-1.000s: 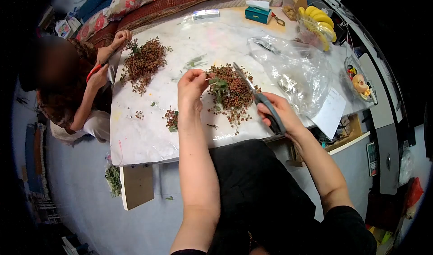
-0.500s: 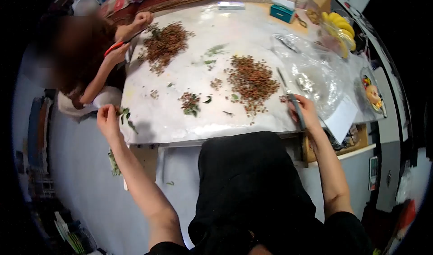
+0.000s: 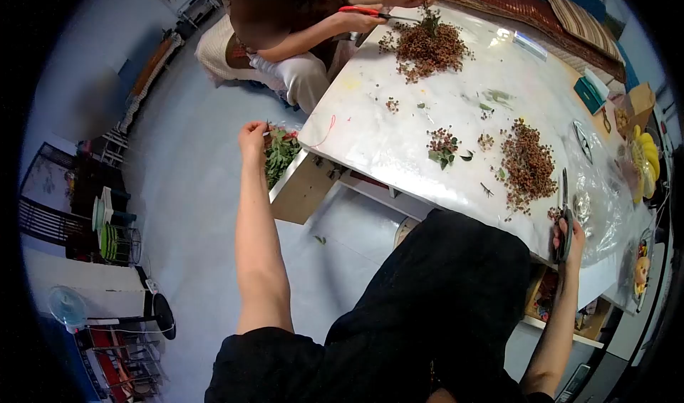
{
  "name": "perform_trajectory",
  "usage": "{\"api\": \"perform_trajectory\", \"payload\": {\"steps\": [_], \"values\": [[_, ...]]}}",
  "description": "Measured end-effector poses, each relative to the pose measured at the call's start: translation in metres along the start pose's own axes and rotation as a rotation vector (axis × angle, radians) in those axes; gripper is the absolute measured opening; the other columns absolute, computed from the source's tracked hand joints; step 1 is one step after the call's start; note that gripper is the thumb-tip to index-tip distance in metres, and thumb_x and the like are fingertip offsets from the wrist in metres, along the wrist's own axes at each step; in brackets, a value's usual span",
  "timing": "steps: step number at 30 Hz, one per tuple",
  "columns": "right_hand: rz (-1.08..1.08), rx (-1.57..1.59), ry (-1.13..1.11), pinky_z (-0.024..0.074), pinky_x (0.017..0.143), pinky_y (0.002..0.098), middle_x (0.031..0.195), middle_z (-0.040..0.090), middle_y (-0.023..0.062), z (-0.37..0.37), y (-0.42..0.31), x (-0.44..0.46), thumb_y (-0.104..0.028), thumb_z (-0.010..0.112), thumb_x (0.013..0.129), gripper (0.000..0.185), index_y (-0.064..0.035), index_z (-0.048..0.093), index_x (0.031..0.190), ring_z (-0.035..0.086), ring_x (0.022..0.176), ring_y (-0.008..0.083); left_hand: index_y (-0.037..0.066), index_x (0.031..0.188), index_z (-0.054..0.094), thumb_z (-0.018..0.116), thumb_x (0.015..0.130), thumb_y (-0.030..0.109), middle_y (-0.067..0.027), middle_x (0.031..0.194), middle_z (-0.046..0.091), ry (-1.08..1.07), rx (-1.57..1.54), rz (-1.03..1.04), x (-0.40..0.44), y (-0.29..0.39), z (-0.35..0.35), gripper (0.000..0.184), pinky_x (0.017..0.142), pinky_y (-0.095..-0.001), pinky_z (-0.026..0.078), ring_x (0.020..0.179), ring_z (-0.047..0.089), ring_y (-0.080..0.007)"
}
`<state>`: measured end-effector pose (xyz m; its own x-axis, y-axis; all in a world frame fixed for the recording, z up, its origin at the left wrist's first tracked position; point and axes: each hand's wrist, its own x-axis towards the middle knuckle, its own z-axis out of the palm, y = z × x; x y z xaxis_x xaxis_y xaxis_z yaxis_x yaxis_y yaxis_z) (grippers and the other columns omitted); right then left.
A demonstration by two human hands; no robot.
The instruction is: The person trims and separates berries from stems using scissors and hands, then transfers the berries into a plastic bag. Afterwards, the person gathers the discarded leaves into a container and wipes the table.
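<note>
My left hand (image 3: 252, 141) is past the table's left corner, its fingertips pinched together beside a heap of green leaves (image 3: 282, 155) in a bag or bin below the tabletop. Whether a stem is between those fingers is hidden. In my right hand (image 3: 574, 241) is a pair of dark-handled scissors (image 3: 565, 211), blades pointing away from me over the table's right side. Close to them lies a large pile of small reddish-brown berries (image 3: 529, 162). A smaller berry clump with leaves (image 3: 443, 149) rests left of that pile, beside a short twig (image 3: 486, 189).
Across the white table (image 3: 399, 129), another person holds red-handled scissors (image 3: 367, 11) at a second berry pile (image 3: 431, 50). Clear plastic bags (image 3: 605, 203), bananas (image 3: 647, 157) and a green box (image 3: 590, 93) stand on the right. A drawer (image 3: 303, 189) juts out below the left corner.
My left hand has moved off the table corner, over the leaves beside it; the leafy sprig seen in it before is no longer distinguishable. The view has swung left. My right hand keeps the scissors.
</note>
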<state>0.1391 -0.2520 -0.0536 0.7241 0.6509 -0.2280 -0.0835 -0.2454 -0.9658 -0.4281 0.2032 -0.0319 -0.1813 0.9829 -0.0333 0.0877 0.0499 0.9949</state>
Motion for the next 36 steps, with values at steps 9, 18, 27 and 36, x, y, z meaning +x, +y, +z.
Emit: {"api": "perform_trajectory", "payload": {"steps": [9, 18, 27, 36], "values": [[0.009, -0.020, 0.012, 0.0337, 0.041, 0.0206, 0.065, 0.051, 0.0009, 0.009, -0.012, -0.009, -0.016, 0.062, 0.088, 0.016, -0.0008, 0.057, 0.090, 0.044, 0.047, 0.0077, 0.005, 0.112, 0.061, 0.061, 0.074, 0.005, -0.0147, 0.094, 0.064, 0.246, 1.021, 0.490, 0.019, -0.009, 0.005, 0.038, 0.077, -0.0372, 0.049, 0.083, 0.062, -0.0291], [-0.043, -0.109, 0.005, 0.0361, 0.044, 0.0215, 0.062, 0.054, 0.0006, 0.007, -0.007, -0.006, -0.018, 0.063, 0.086, 0.033, 0.0039, 0.059, 0.111, 0.047, 0.047, 0.0076, 0.004, 0.087, 0.067, 0.065, 0.077, 0.003, -0.0097, 0.085, 0.063, -0.771, 0.514, 0.765, -0.145, 0.034, 0.216, 0.010, 0.072, -0.0331, 0.050, 0.078, 0.064, -0.0220], [-0.036, -0.101, 0.017, 0.0363, 0.044, 0.0211, 0.061, 0.053, 0.0001, 0.006, -0.008, -0.008, -0.017, 0.064, 0.085, 0.035, 0.0046, 0.058, 0.112, 0.047, 0.047, 0.0074, 0.013, 0.116, 0.062, 0.058, 0.079, -0.004, -0.0109, 0.124, 0.051, -0.810, 0.699, 1.021, -0.184, 0.024, 0.264, 0.041, 0.086, -0.0356, 0.048, 0.096, 0.057, -0.0300], [-0.023, -0.066, 0.029, 0.0358, 0.043, 0.0211, 0.063, 0.054, 0.0006, 0.005, -0.005, -0.008, -0.017, 0.065, 0.084, 0.038, 0.0039, 0.058, 0.116, 0.049, 0.047, 0.0074, 0.002, 0.084, 0.059, 0.059, 0.070, -0.014, -0.0048, 0.098, 0.055, -0.909, 0.277, 0.491, -0.179, 0.042, 0.263, 0.021, 0.089, -0.0314, 0.049, 0.101, 0.059, -0.0188]]}}
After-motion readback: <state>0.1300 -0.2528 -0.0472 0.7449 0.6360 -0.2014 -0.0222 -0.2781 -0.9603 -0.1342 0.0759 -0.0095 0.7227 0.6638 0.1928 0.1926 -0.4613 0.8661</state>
